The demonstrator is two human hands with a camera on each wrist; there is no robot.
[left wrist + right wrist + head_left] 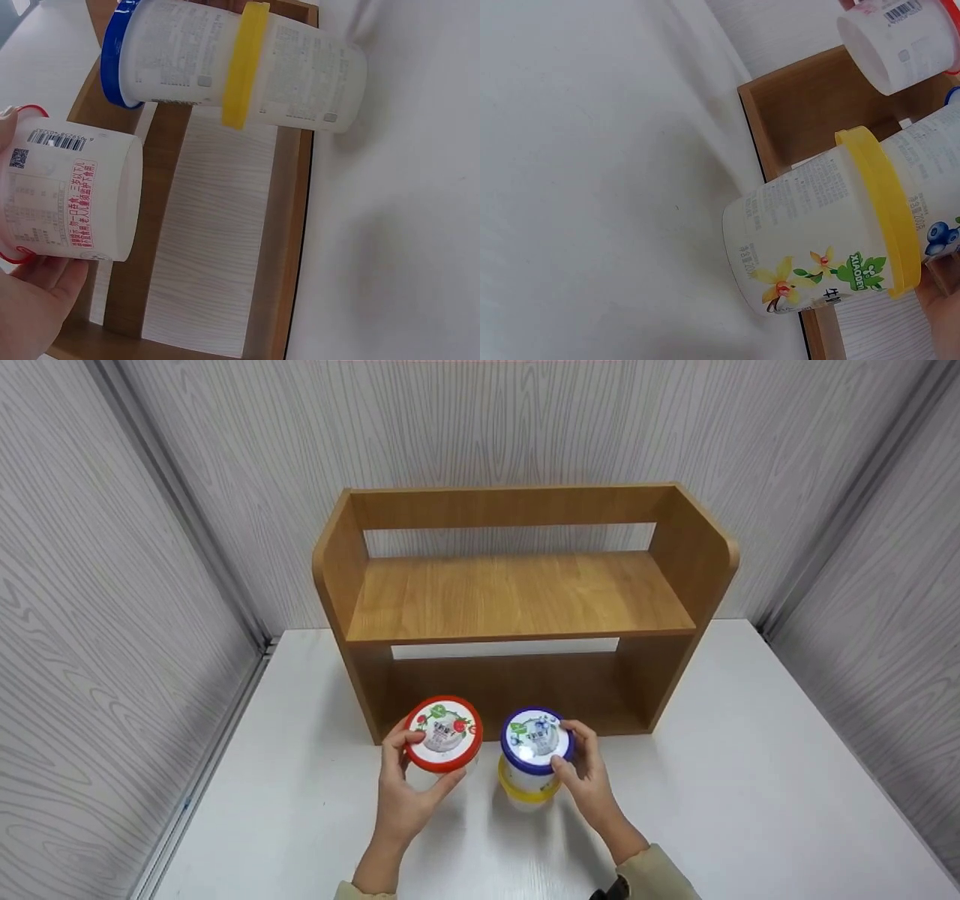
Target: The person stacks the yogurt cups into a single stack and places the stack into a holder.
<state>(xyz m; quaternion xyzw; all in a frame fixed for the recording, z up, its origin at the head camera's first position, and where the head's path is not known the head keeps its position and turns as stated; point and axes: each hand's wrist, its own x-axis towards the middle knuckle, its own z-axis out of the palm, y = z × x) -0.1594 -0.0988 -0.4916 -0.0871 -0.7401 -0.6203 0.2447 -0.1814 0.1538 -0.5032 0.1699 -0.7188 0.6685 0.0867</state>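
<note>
In the head view my left hand (401, 802) grips a white ice cream tub with a red lid (444, 735) by its rim. The left wrist view shows this tub's printed side (75, 191), its base apart from the table. My right hand (594, 791) holds a tub with a blue lid (537, 739), thumb and fingers at its rim. Directly beneath it, stacked base to lid, is a yellow-lidded tub (810, 232) with yellow flowers on its side. Whether the lower tub touches the table cannot be told for certain.
A two-tier wooden shelf (521, 592) stands behind the tubs on a white table (750, 780). Its upright side panels (694, 540) flank both tiers. Pale wood-grain panels (487, 420) enclose the table at the back, left and right.
</note>
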